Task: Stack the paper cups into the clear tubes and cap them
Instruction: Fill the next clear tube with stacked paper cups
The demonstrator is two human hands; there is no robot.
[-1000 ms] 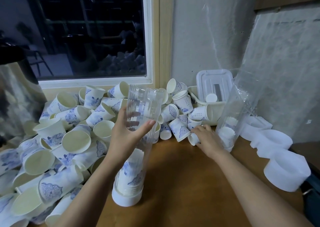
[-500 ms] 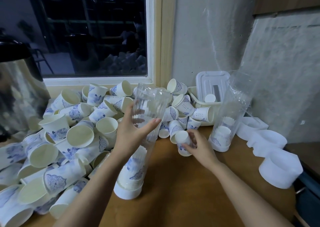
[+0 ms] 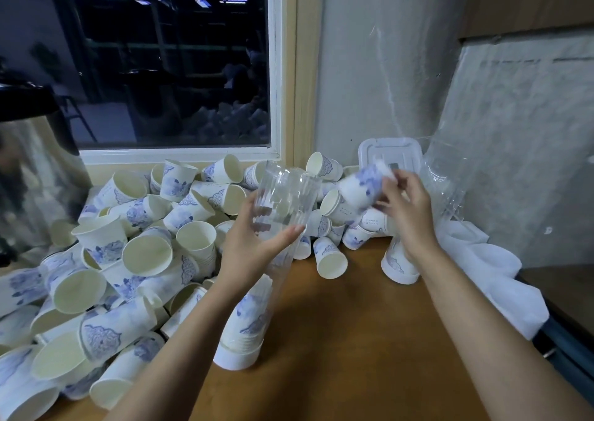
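Gripping the clear tube [image 3: 286,202] near its top with the left hand [image 3: 254,250]: thumb across the near side, fingers wrapped round the far side and visible through the plastic. The tube stands close to upright with a slight tilt, mid-counter toward the front edge, seated in a white cap [image 3: 233,358] at its base. A nested stack of cups [image 3: 252,314] inside it reaches roughly half height. The right hand [image 3: 408,208] holds one paper cup [image 3: 361,186] in the air, fingers curled round it. The cup is motion-blurred, so I can't read which way its rim faces. It sits just right of the tube mouth, not touching it. A second tube [image 3: 446,189] is toward the back-right corner of the counter [image 3: 353,340], partly behind the right hand, with its own base cap [image 3: 400,274] and a few cups low inside. A pile of loose cups [image 3: 128,244] covers the left side of the counter, up to the window [image 3: 160,67] sill and along the back edge behind both tubes. Spare white caps [image 3: 488,266] are bunched at the right edge. A white rectangular lid [image 3: 389,152] leans on the wall at the back edge. A metal urn [image 3: 32,170] stands at the far left.
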